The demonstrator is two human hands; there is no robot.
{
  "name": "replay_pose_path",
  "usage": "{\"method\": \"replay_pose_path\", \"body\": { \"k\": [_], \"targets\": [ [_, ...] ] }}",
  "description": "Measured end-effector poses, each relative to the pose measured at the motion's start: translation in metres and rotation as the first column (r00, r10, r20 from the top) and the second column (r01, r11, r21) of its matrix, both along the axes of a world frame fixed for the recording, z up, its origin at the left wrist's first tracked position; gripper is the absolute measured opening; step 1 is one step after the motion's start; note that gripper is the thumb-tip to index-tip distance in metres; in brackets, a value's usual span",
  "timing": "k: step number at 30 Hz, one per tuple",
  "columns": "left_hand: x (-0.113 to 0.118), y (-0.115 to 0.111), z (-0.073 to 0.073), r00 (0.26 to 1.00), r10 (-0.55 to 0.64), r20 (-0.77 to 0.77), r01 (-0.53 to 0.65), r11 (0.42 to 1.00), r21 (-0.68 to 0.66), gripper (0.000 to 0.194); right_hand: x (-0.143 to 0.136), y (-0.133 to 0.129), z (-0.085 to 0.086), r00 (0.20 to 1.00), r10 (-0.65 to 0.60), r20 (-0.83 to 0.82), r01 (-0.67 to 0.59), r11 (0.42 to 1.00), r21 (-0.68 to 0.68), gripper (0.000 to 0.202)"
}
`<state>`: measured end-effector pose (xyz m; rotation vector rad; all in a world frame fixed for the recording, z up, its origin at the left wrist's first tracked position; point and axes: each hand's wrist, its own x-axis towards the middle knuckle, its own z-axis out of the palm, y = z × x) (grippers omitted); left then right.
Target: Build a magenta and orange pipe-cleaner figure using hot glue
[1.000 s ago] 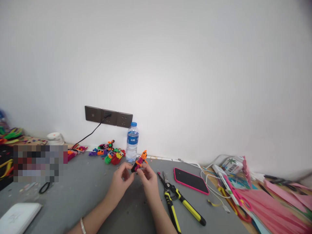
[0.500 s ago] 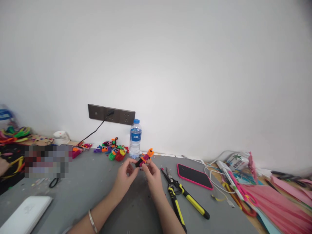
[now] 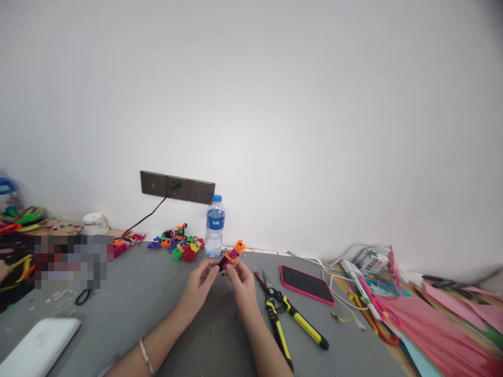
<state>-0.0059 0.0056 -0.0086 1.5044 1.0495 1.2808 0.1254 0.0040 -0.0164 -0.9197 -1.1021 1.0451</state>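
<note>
A small fuzzy figure (image 3: 232,255), orange at the top, magenta in the middle and black at the lower end, is held between both hands above the grey table. My left hand (image 3: 199,285) pinches its black end between thumb and fingers. On the magenta part, my right hand (image 3: 241,284) has its thumb in front and its fingers behind. Yellow-and-black pliers (image 3: 296,314) lie just right of my right hand, their handles spread. Behind my left hand, several colourful fuzzy figures (image 3: 184,246) rest by the wall.
A water bottle (image 3: 215,228) stands behind the hands. A pink-edged phone (image 3: 307,284) and white cables (image 3: 346,298) lie to the right, near pink sheets (image 3: 436,324). At the left are a white box (image 3: 41,345) and part of another person's hand (image 3: 3,269).
The view has shifted slightly, so the table items sit a little further left. My left thumb and fingers have closed up at the black end; the figure stays between both hands.
</note>
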Motion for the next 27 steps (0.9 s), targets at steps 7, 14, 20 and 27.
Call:
{"method": "replay_pose_path", "body": {
  "k": [7,14,20,27],
  "targets": [
    [0.0029,0.0001,-0.0040,0.998,-0.051,-0.039,0.050,0.999,-0.015,0.035,-0.0001,-0.0011,0.0048,0.999,0.039,-0.033,-0.039,0.999,0.007,0.028],
    [0.0016,0.0000,-0.0036,0.995,-0.090,-0.044,0.090,0.996,0.004,0.034,-0.0012,-0.0009,0.0028,0.997,0.064,-0.035,-0.064,0.998,0.005,0.027],
    [0.0036,-0.0014,-0.0024,0.993,-0.102,-0.053,0.103,0.995,0.012,0.035,-0.0005,0.0005,0.0011,0.997,0.069,-0.040,-0.069,0.998,0.005,0.026],
    [0.0032,0.0002,-0.0057,0.991,-0.110,-0.080,0.111,0.994,0.008,0.034,-0.0004,0.0006,0.0007,0.998,0.060,-0.035,-0.060,0.998,-0.001,0.026]
  ]
}}
